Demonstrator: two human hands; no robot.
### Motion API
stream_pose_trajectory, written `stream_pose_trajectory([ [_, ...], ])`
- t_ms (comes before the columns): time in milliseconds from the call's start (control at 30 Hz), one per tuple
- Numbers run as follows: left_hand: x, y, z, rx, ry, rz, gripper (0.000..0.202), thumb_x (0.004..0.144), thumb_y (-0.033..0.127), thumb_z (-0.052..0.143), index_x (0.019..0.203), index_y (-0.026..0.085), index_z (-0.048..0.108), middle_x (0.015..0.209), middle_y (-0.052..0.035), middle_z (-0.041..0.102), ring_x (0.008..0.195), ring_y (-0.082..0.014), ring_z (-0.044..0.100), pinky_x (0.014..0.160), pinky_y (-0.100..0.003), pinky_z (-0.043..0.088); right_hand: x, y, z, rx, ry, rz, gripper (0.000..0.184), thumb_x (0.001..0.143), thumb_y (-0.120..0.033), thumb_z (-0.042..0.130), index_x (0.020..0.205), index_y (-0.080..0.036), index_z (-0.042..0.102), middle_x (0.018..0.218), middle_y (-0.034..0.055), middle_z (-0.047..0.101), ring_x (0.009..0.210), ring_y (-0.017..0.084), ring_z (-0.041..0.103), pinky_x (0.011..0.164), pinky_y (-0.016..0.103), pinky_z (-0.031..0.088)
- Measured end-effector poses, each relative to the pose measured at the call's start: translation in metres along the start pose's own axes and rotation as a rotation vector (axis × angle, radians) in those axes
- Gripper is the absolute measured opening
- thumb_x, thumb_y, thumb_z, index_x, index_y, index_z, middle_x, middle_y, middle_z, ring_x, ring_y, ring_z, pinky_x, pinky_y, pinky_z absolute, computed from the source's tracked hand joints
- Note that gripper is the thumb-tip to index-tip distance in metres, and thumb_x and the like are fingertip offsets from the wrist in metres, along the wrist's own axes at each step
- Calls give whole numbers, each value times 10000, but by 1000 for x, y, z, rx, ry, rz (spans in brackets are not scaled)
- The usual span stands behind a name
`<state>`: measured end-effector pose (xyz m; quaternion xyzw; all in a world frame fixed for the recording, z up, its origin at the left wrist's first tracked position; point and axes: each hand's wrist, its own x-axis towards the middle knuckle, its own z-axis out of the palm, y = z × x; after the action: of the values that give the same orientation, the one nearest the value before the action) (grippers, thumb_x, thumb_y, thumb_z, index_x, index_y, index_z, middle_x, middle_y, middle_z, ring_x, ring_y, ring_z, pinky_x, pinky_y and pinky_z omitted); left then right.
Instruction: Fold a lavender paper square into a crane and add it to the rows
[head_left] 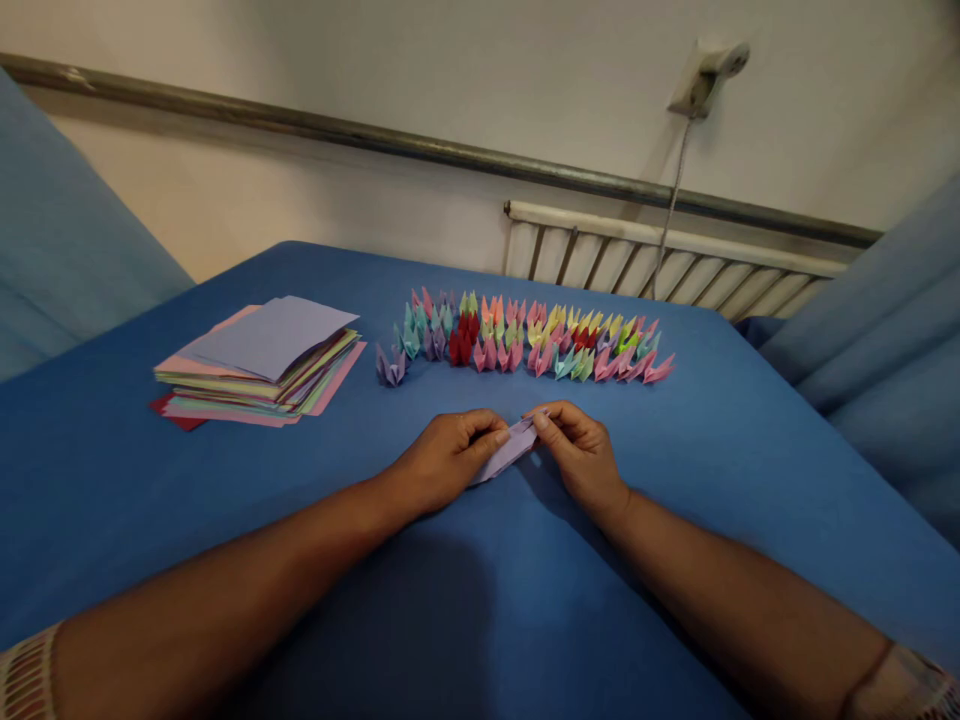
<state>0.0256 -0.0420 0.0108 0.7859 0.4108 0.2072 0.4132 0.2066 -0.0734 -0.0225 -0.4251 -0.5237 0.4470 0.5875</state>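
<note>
Between my two hands is a folded piece of lilac paper (pixel 507 457), long and narrow, held at a slant just over the blue table. My left hand (pixel 450 455) grips its left side, with the thumb on top. At the upper right end, my right hand (pixel 579 450) pinches the paper between thumb and fingers. Part of the paper is hidden behind the left fingers. Beyond my hands stand several rows of small folded paper cranes (pixel 511 354) in pink, red, yellow, green, teal and lilac.
A stack of coloured paper sheets (pixel 262 345), lilac on top, lies at the left of the blue tablecloth (pixel 337 620). Behind the table are a white radiator (pixel 592 255), a metal pipe (pixel 420 150) and a wall socket with a plug (pixel 705 85). Blue curtains (pixel 885 330) hang at both sides.
</note>
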Motion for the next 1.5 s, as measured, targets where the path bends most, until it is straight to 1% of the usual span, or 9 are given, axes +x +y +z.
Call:
stream_pose_trajectory([
  [200, -2, 6, 1, 64, -34, 23, 302, 917, 425, 467, 877, 179, 638, 698, 29, 574, 637, -124, 510, 571, -237, 352, 0, -1, 3, -6, 33, 0, 221, 795, -398, 683, 739, -201, 600, 614, -43, 562, 555, 96, 487, 550, 230, 404],
  [367, -3, 5, 3, 78, -17, 101, 285, 924, 384, 468, 816, 179, 636, 677, 34, 565, 635, -115, 510, 591, -236, 361, -3, -2, 3, -77, 58, -4, 244, 804, -397, 676, 709, -197, 573, 573, -52, 528, 506, 89, 446, 517, 234, 373],
  [633, -4, 6, 5, -97, -32, 25, 287, 918, 384, 473, 867, 173, 660, 718, 15, 607, 656, -124, 535, 602, -231, 397, -4, -3, 1, 13, -107, 29, 219, 826, -411, 658, 791, -199, 621, 664, -29, 575, 603, 107, 499, 591, 253, 409],
  [767, -3, 3, 6, -118, -29, 18, 278, 903, 386, 498, 851, 170, 665, 703, 16, 601, 652, -126, 534, 600, -231, 401, -5, -2, 2, -22, -84, 39, 247, 783, -414, 705, 728, -198, 596, 593, -45, 537, 552, 101, 465, 548, 248, 387],
  [900, -3, 2, 4, -64, -36, 72, 288, 923, 381, 474, 896, 180, 678, 746, 10, 629, 682, -132, 555, 626, -239, 410, -4, -5, 2, -21, -78, 41, 259, 821, -432, 660, 723, -199, 603, 618, -30, 556, 577, 108, 488, 573, 257, 410],
  [1000, -4, 3, 3, 12, -1, 109, 274, 927, 360, 473, 861, 182, 671, 721, 15, 624, 673, -131, 560, 623, -236, 408, -2, -3, 2, 7, -84, 42, 249, 796, -444, 684, 768, -205, 619, 663, -24, 589, 615, 118, 524, 616, 269, 437],
  [1100, -5, 4, 3, 70, 43, 142, 258, 930, 338, 479, 846, 187, 670, 735, 15, 637, 692, -130, 579, 646, -237, 414, -2, 2, 2, -20, -83, 48, 242, 758, -418, 729, 772, -202, 621, 658, -24, 603, 616, 121, 534, 615, 272, 436],
  [1267, -6, 6, 3, 137, 90, 178, 223, 926, 308, 495, 866, 192, 676, 791, 5, 666, 763, -141, 612, 705, -245, 423, -4, 6, 1, -49, -82, 33, 189, 782, -361, 718, 780, -193, 633, 667, -25, 601, 613, 113, 524, 609, 265, 425],
  [1500, -5, 5, 2, 102, 22, 142, 288, 941, 358, 447, 842, 181, 652, 731, 14, 627, 684, -132, 575, 634, -237, 411, -4, 4, 0, -74, -82, 13, 219, 792, -389, 702, 740, -192, 624, 649, -26, 587, 610, 116, 517, 605, 263, 419],
])
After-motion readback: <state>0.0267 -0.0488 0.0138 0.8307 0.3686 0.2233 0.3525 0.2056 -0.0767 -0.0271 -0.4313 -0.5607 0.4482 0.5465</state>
